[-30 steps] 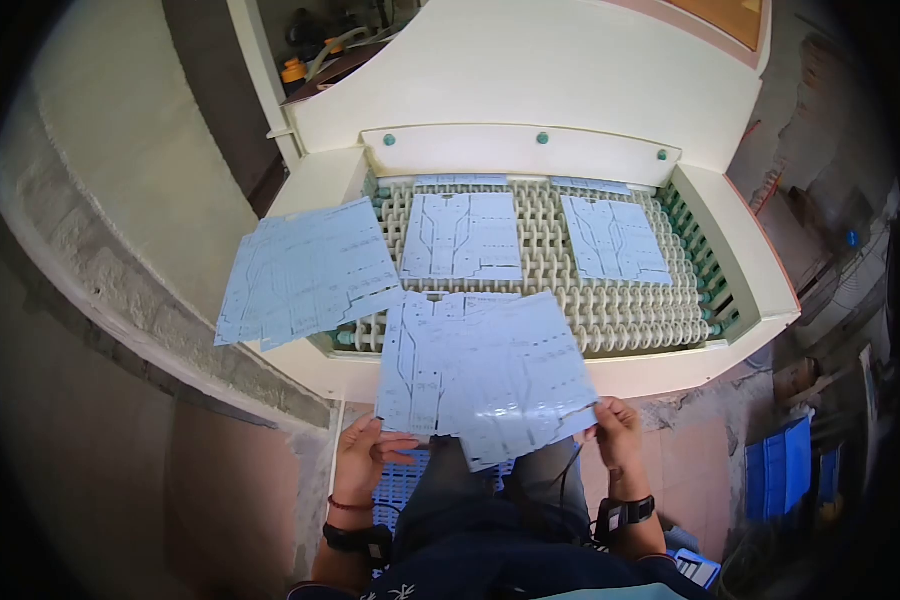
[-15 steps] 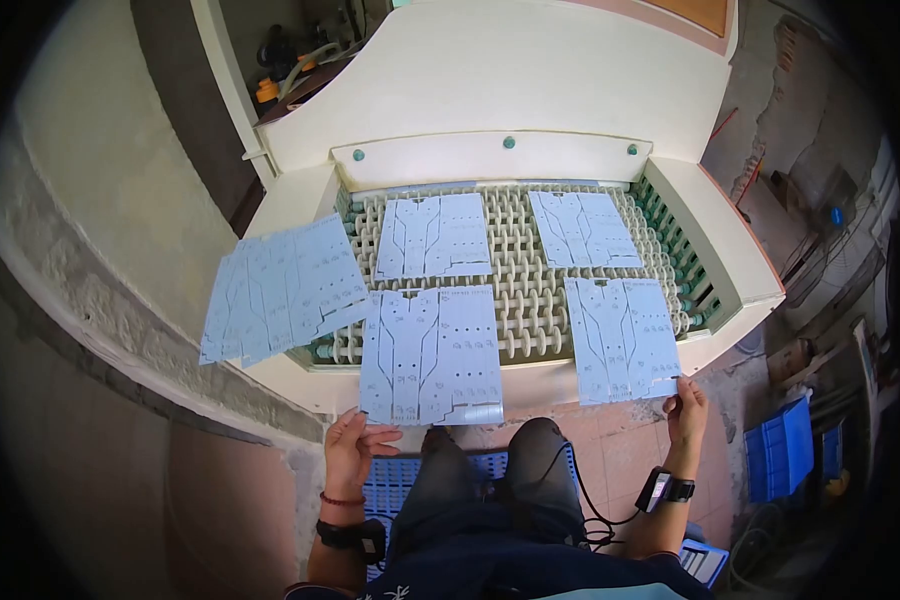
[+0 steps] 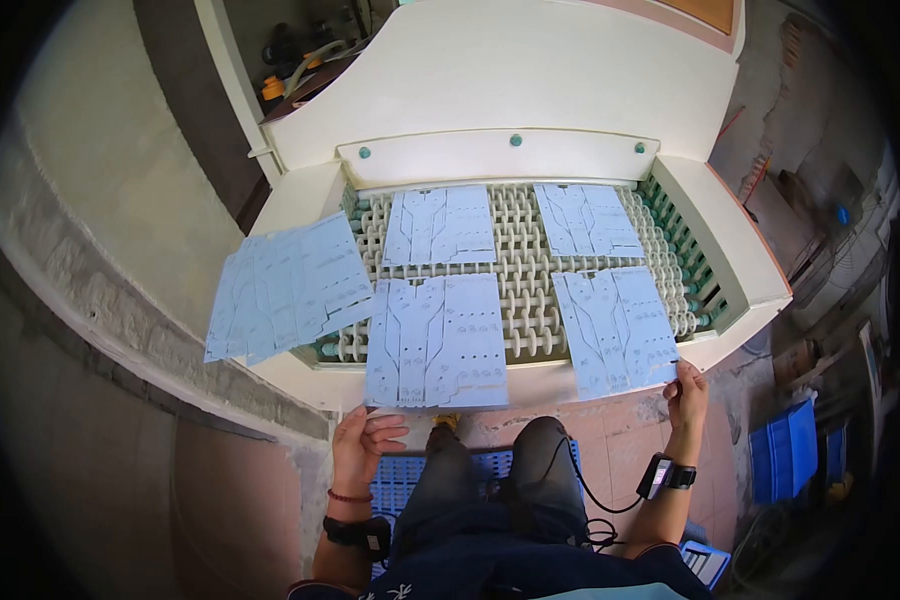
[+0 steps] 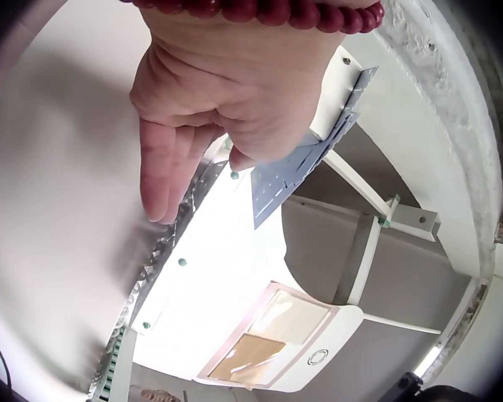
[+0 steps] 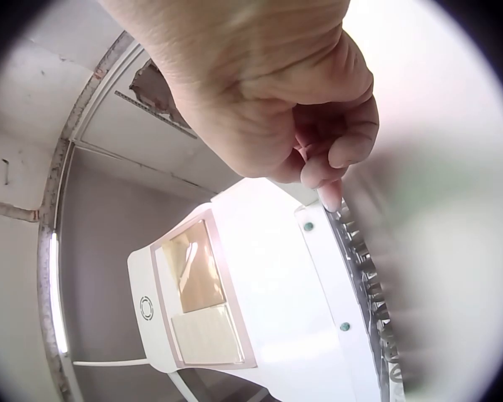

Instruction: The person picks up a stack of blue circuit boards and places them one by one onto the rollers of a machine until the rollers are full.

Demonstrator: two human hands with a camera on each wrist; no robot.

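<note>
My left hand (image 3: 362, 445) pinches the near left corner of a thin pale-blue sheet (image 3: 435, 345) with dark line and hole patterns, its other fingers extended. The near right corner of a matching sheet (image 3: 618, 330) is between the thumb and fingers of my right hand (image 3: 685, 395). Both sheets lie flat, side by side, over the front edge of the roller bed (image 3: 530, 325). Farther in, a left sheet (image 3: 440, 225) and a right sheet (image 3: 588, 220) rest on the rollers. The wrist views show my left hand (image 4: 226, 100) and right hand (image 5: 277, 100) from the palm side.
Several overlapping sheets (image 3: 290, 285) lie on the machine's left side, jutting past its edge. The white machine cover (image 3: 510, 80) rises behind the rollers. A wall (image 3: 120, 150) stands close on the left. Blue crates (image 3: 785, 450) are at right, and blue slatted plastic (image 3: 395, 480) lies by my legs.
The two overlapping sheets have come apart as my right hand moved right. Both now reach farther over the rollers. The inner sheets have travelled toward the cover, and the farthest two have disappeared beneath it.
</note>
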